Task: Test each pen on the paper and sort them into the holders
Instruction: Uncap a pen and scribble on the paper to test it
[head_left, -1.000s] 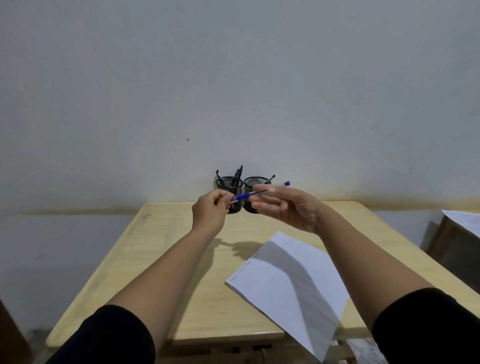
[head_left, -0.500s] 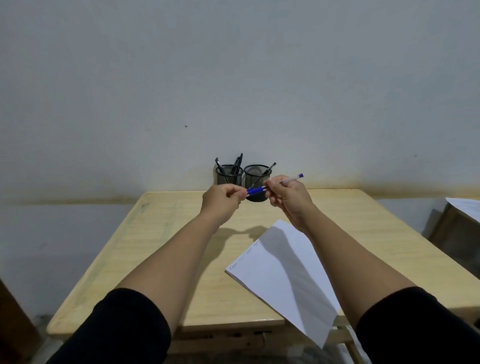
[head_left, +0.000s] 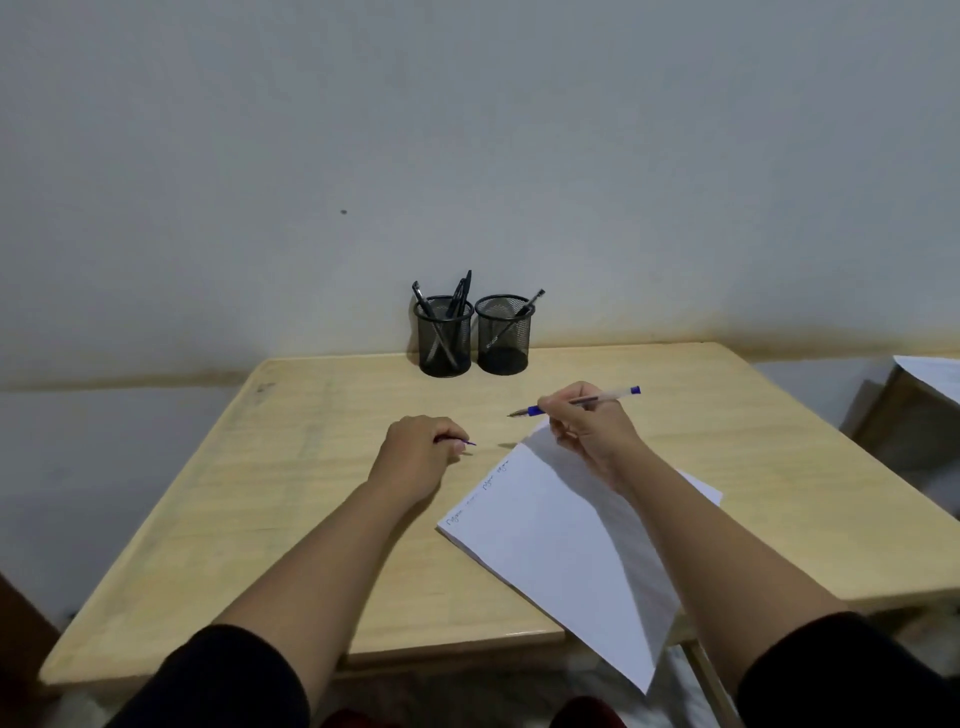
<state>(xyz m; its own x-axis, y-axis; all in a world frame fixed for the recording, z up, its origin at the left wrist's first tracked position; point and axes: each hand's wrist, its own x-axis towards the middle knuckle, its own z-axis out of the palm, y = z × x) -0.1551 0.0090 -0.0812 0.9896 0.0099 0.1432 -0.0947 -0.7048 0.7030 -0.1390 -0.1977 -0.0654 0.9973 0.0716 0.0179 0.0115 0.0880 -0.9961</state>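
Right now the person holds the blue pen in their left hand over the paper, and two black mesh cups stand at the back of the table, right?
Not quite. The head view shows the blue pen in the right hand, not the left. The left hand holds only its small blue cap. The paper and the two black mesh cups are as you said.

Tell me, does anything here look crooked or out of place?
Yes: the paper lies askew, its near corner hanging past the table edge. The two holders stand upright by the wall.
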